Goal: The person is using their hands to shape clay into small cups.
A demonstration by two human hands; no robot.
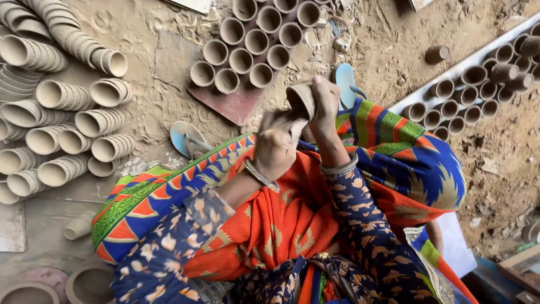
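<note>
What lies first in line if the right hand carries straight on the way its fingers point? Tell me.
The right hand points up the picture, gripping a clay cup with the left hand. Straight on, it would probably first meet the clay cups on the reddish board, nearest one, though depth is unclear.

A single head-worn camera looks steeply down from above the person's lap, close to the two raised hands and the bright patterned cloth that fills the lower middle. The view faces forward over the knees to the dusty ground [394, 50] beyond, so farther things sit toward the top edge. No second view overlaps it.
</note>
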